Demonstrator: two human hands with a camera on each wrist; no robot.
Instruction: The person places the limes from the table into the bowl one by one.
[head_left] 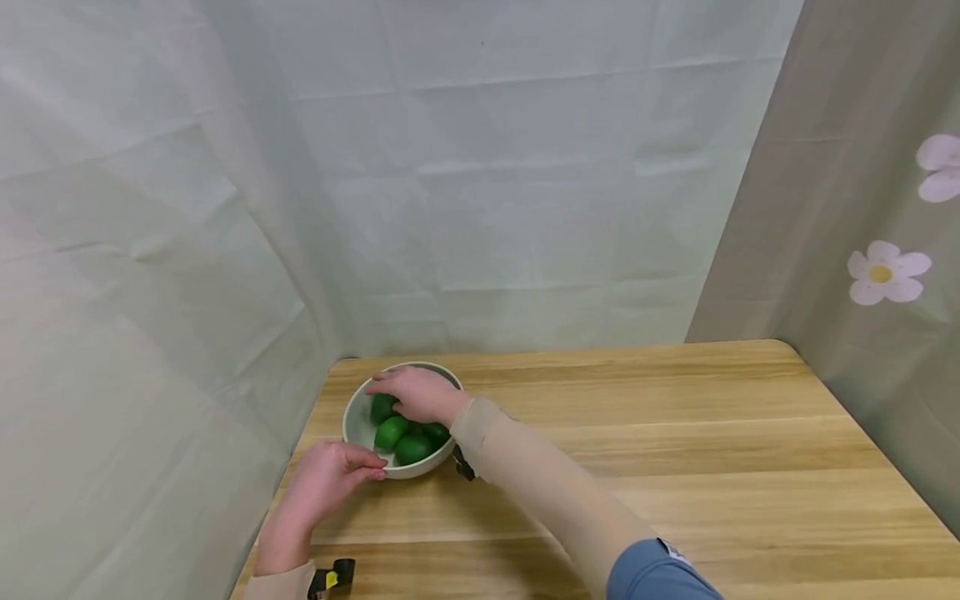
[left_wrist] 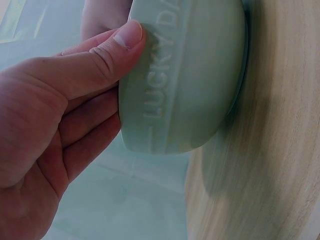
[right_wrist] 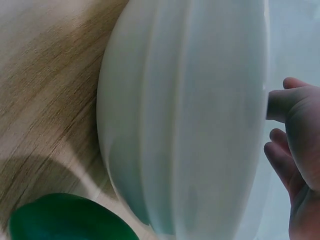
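A pale green bowl (head_left: 362,429) stands at the table's far left, with several green fruits (head_left: 413,449) inside. Raised lettering reading "LUCKY DA" shows on its side in the left wrist view. My left hand (head_left: 330,482) pinches the near rim, thumb outside and fingers behind it. Over the bowl, my right hand (head_left: 422,395) reaches in from the right, its fingers spread above a dark green fruit (head_left: 382,407). In the right wrist view the bowl's wall hides part of that hand. Another green fruit (right_wrist: 70,220) appears beside the bowl there.
The wooden table (head_left: 675,450) stretches to the right of the bowl. Pale cloth (head_left: 525,183) hangs behind and along the left side, close to the bowl. A flower-printed curtain (head_left: 881,333) borders the right edge.
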